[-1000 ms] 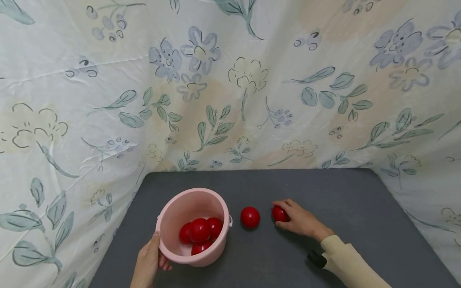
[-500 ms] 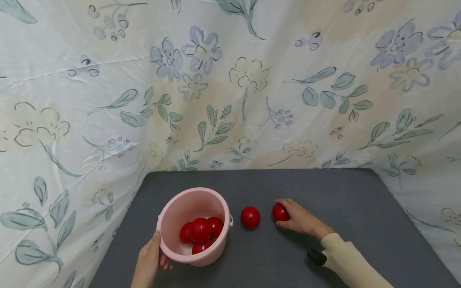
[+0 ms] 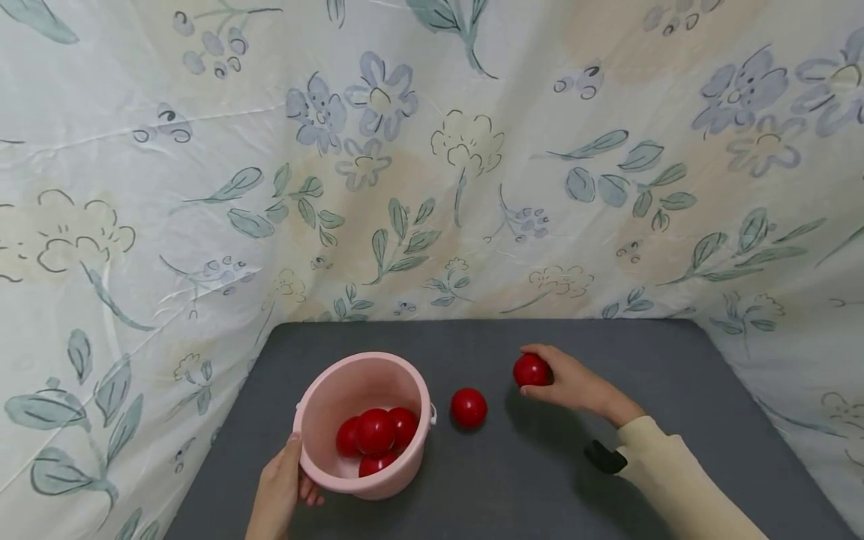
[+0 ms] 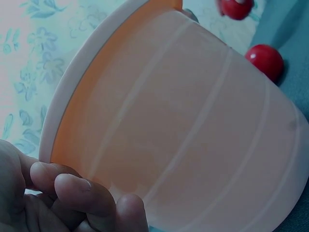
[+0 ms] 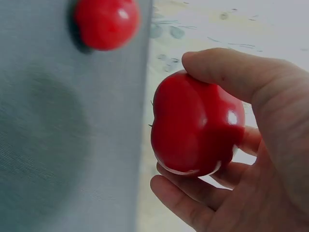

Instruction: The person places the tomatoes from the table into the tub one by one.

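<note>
My right hand [image 3: 574,384] grips a glossy red tomato [image 3: 530,370] and holds it above the grey table [image 3: 648,375]; the right wrist view shows fingers and thumb curled round the tomato [image 5: 195,125]. A second red tomato [image 3: 469,407] [image 5: 106,21] lies on the table between that hand and the pink bucket [image 3: 364,420]. Several red tomatoes [image 3: 375,439] sit inside the bucket. My left hand [image 3: 280,491] holds the bucket's near-left wall, thumb at the rim; the left wrist view shows its fingers [image 4: 82,193] against the bucket's wall [image 4: 193,135].
Floral cloth [image 3: 432,165] hangs behind the table and drapes down both sides. A dark wrist strap [image 3: 604,457] shows by the cream sleeve [image 3: 675,487]. Bare grey table stretches to the right of the hand and in front of the bucket.
My right hand has lifted the tomato off the table and moved it up and slightly away. The bucket, the left hand and the loose tomato have stayed where they were.
</note>
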{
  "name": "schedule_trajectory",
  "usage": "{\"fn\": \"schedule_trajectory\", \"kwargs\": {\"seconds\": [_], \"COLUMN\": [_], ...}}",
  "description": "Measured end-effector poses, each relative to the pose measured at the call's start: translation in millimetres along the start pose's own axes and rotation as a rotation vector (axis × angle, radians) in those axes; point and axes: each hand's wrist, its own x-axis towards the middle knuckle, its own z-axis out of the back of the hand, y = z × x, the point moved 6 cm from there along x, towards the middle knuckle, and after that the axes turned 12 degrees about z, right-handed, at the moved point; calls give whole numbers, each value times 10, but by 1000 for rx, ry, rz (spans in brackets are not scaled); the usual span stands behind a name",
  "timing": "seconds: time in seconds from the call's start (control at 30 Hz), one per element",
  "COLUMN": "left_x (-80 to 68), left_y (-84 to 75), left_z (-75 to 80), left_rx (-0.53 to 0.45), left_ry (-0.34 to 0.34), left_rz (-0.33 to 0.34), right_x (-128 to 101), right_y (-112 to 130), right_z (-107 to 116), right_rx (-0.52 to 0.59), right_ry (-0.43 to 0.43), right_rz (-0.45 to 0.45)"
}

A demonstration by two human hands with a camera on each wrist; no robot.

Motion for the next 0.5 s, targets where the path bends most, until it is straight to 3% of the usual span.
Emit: {"fn": "schedule_trajectory", "kwargs": {"seconds": [0.5], "left_x": [1], "left_y": [-9], "left_z": [8], "left_rx": [1], "left_ry": [5], "left_rz": [15], "right_x": [163], "right_y": [567], "right_z": [878], "right_rx": [-30], "right_ry": [-53], "right_rz": [26]}}
